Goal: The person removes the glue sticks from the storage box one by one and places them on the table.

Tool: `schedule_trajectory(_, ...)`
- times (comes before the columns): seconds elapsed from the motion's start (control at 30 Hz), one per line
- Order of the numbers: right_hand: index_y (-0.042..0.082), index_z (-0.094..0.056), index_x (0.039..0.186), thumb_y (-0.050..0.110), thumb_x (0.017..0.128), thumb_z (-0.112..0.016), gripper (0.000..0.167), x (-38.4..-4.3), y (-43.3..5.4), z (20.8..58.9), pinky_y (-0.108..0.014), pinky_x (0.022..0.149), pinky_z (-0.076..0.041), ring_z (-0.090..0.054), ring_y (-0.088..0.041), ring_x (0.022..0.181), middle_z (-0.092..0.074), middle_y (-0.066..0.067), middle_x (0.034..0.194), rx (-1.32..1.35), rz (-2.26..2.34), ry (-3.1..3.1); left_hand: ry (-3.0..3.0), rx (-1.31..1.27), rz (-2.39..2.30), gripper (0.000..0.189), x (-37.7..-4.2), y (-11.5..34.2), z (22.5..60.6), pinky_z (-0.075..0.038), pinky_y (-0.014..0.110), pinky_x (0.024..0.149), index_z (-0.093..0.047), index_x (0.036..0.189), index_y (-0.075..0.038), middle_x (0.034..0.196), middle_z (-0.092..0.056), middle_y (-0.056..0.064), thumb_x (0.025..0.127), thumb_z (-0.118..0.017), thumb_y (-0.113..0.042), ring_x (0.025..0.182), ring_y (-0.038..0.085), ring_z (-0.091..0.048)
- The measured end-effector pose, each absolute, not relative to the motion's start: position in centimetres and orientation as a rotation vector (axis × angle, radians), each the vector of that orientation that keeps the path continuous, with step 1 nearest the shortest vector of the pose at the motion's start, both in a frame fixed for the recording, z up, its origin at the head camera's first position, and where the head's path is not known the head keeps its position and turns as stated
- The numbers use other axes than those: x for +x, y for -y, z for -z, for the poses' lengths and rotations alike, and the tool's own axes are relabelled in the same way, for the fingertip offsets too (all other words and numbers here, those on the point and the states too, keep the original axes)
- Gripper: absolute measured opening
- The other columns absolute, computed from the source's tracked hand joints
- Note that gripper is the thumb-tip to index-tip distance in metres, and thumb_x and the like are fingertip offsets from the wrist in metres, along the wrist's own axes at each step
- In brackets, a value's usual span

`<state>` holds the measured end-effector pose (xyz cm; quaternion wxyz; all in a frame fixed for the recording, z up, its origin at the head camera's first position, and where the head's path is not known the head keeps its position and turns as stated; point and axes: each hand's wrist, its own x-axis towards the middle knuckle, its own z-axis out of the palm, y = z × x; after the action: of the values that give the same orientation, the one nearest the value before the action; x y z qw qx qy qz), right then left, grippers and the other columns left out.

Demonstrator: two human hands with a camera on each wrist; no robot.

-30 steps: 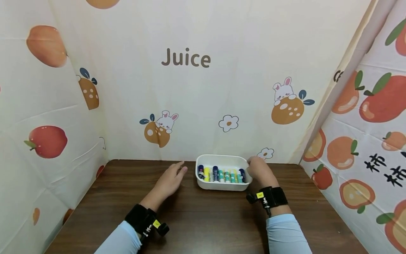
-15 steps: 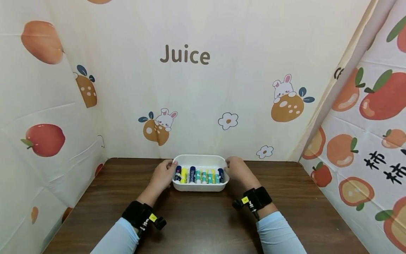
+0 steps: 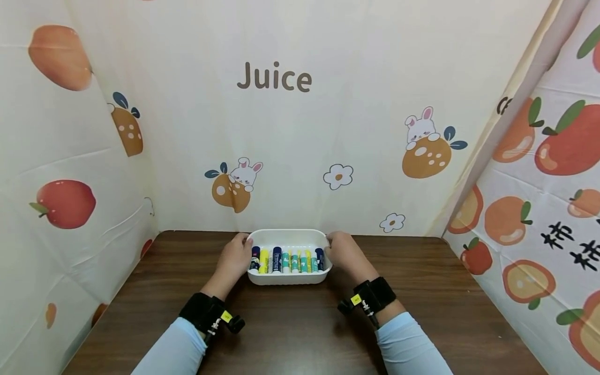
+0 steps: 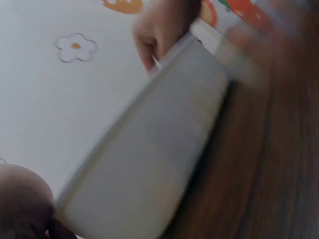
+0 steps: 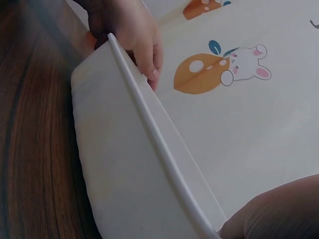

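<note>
A white plastic basket (image 3: 288, 279) stands at the back of the table. Inside it lies a row of stick-shaped tubes (image 3: 277, 260), in navy, yellow and teal, that look like glue sticks. My left hand (image 3: 236, 255) grips the basket's left end, thumb at the rim. At the opposite end my right hand (image 3: 344, 252) holds the rim, its fingertips mostly hidden. The left wrist view shows the basket's outer wall (image 4: 134, 149), blurred, and the right wrist view shows its long side (image 5: 124, 149). The tubes are hidden in both wrist views.
The brown wooden table (image 3: 290, 333) extends in front of the basket and to both sides. A pale cloth (image 3: 290, 135) printed with fruit and rabbits hangs directly behind, and printed cloths (image 3: 539, 219) close off the left and right.
The basket has slid left along the table's back with my right hand on it. My left hand, apart from the basket a second ago, has taken hold of its left end.
</note>
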<state>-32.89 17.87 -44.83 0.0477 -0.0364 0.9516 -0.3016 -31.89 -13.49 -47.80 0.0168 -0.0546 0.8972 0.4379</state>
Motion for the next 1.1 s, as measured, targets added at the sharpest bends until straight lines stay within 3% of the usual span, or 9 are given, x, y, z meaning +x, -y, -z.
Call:
schedule_trajectory(0.13, -0.007, -0.072, 0.140, 0.006, 0.110, -0.067, 0.033, -32.8, -17.4, 44.6, -0.031, 0.060, -0.059, -0.072, -0.022, 0.078, -0.078, -0.019, 0.115, -0.091, 0.915, -2.892, -2.847, -0.164, -1.314, 0.051, -32.2, 13.7, 47.9, -0.048, 0.067, 0.125, -0.049, 0.166, 0.001, 0.167, -0.056, 0.030, 0.125, -0.040, -0.026, 0.152, 0.046, -0.059)
schedule_trajectory(0.3, -0.007, -0.072, 0.138, 0.007, 0.110, -0.067, 0.031, -32.9, -17.3, 44.4, -0.031, 0.062, -0.060, -0.072, -0.022, 0.079, -0.077, -0.018, 0.115, -0.121, 0.904, -2.894, -2.841, -0.179, -1.297, 0.051, -32.4, 13.8, 47.9, -0.053, 0.066, 0.121, -0.047, 0.168, -0.001, 0.165, -0.057, 0.030, 0.125, -0.039, -0.028, 0.144, 0.044, -0.064)
schedule_trajectory(0.43, -0.004, -0.073, 0.138, 0.012, 0.111, -0.069, 0.032, -32.9, -17.7, 44.0, -0.034, 0.068, -0.059, -0.069, -0.023, 0.085, -0.077, -0.015, 0.115, -0.154, 0.833, -2.937, -2.857, -0.168, -1.234, 0.052, -32.5, 13.8, 47.8, -0.056, 0.066, 0.116, -0.044, 0.170, -0.002, 0.162, -0.060, 0.031, 0.125, -0.036, -0.027, 0.135, 0.041, -0.067)
schedule_trajectory(0.63, 0.000, -0.075, 0.136, 0.019, 0.111, -0.071, 0.032, -32.5, -17.4, 43.4, -0.043, 0.084, -0.063, -0.068, -0.025, 0.095, -0.078, -0.012, 0.116, -0.203, 0.711, -3.056, -2.892, -0.154, -1.166, 0.052, -32.4, 13.4, 47.6, -0.057, 0.066, 0.115, -0.043, 0.170, -0.001, 0.161, -0.061, 0.032, 0.125, -0.034, -0.026, 0.135, 0.041, -0.069)
schedule_trajectory(0.83, -0.001, -0.071, 0.146, 0.019, 0.110, -0.072, 0.041, -31.4, -15.3, 44.0, -0.043, 0.089, -0.065, -0.069, -0.018, 0.087, -0.081, -0.013, 0.113, -0.316, 0.658, -3.146, -2.880, -0.169, -1.188, 0.050, -31.9, 13.2, 47.8, -0.058, 0.066, 0.113, -0.044, 0.168, -0.001, 0.159, -0.062, 0.033, 0.125, -0.034, -0.024, 0.133, 0.041, -0.069)
schedule_trajectory(1.1, 0.001, -0.075, 0.141, 0.041, 0.110, -0.076, 0.050, -30.6, -12.5, 45.6, -0.045, 0.093, -0.065, -0.067, -0.018, 0.090, -0.083, -0.013, 0.122, -0.385, 0.546, -3.089, -2.876, -0.172, -1.200, 0.051, -31.9, 13.1, 48.0, -0.059, 0.065, 0.111, -0.044, 0.168, 0.000, 0.158, -0.062, 0.033, 0.125, -0.034, -0.025, 0.130, 0.039, -0.070)
